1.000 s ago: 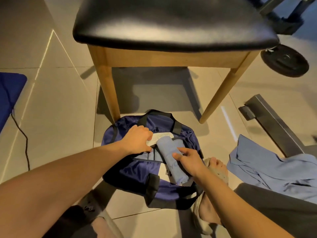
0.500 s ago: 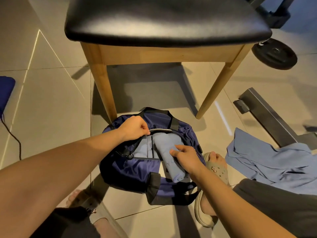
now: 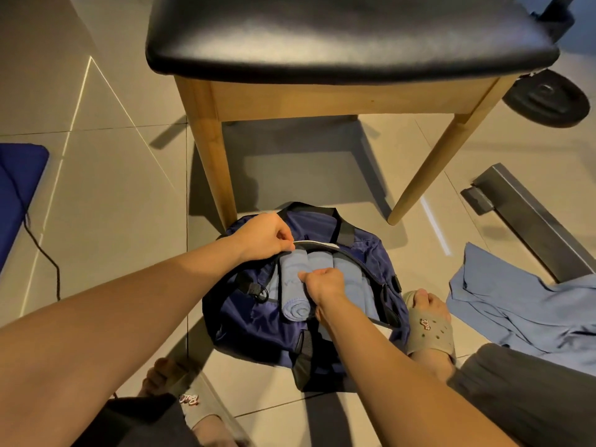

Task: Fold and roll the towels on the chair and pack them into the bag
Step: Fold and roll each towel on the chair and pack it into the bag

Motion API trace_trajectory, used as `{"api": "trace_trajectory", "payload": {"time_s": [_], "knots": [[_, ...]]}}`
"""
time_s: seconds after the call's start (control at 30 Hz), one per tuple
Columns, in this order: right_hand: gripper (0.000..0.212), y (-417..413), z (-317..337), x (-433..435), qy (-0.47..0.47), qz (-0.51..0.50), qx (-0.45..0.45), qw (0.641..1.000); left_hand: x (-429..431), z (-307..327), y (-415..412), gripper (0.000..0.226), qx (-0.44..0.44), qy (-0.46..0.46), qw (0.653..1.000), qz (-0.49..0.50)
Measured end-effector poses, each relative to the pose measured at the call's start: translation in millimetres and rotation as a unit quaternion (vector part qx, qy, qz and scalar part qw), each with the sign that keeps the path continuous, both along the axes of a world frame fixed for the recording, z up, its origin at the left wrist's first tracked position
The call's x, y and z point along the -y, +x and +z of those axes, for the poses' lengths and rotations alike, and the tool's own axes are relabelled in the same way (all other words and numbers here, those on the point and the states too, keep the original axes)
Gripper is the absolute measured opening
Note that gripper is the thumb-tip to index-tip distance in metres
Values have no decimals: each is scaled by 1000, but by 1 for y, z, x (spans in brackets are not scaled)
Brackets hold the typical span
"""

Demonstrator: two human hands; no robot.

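Note:
A navy bag [image 3: 245,317] lies open on the floor in front of the chair [image 3: 351,46]. Inside it lie three rolled light-blue towels [image 3: 292,285] side by side. My left hand [image 3: 264,237] grips the far edge of the bag's opening and holds it up. My right hand [image 3: 325,283] is curled over the rolled towels and presses on them; I cannot tell if it grasps one. The chair's black seat holds nothing.
A light-blue cloth [image 3: 522,308] lies crumpled on the floor at the right, beside a grey metal bar [image 3: 532,221]. A black weight plate [image 3: 548,101] sits at far right. A blue mat [image 3: 19,188] and a black cable [image 3: 42,253] are at left. My sandalled feet flank the bag.
The roll that lay slanted and stuck out of the bag is now down among the others. My right hand shifted onto the top of the rolls and curled. My left hand pulled the bag's edge up.

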State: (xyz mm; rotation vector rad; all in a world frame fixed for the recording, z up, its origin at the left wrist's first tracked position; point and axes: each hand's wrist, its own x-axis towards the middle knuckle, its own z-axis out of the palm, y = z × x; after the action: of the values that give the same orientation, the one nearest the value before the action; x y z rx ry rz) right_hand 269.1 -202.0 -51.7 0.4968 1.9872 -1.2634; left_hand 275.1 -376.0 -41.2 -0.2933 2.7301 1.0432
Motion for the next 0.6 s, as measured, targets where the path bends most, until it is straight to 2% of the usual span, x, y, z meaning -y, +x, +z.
{"api": "trace_trajectory", "payload": {"time_s": [0.13, 0.27, 0.4, 0.5, 0.6], "knots": [[32, -3, 2, -6, 3, 36, -3, 999, -2, -12, 4, 27, 41, 43, 998, -2], [20, -7, 14, -17, -24, 62, 37, 997, -5, -12, 1, 44, 79, 41, 996, -11], [28, -9, 13, -23, -19, 98, 22, 995, -5, -8, 0, 74, 136, 30, 989, -47], [18, -10, 16, -31, 40, 197, -56, 978, -10, -8, 0, 82, 137, -15, 988, -75], [22, -16, 21, -53, 134, 316, -146, 928, -21, -12, 0, 78, 118, -61, 988, -78]]}}
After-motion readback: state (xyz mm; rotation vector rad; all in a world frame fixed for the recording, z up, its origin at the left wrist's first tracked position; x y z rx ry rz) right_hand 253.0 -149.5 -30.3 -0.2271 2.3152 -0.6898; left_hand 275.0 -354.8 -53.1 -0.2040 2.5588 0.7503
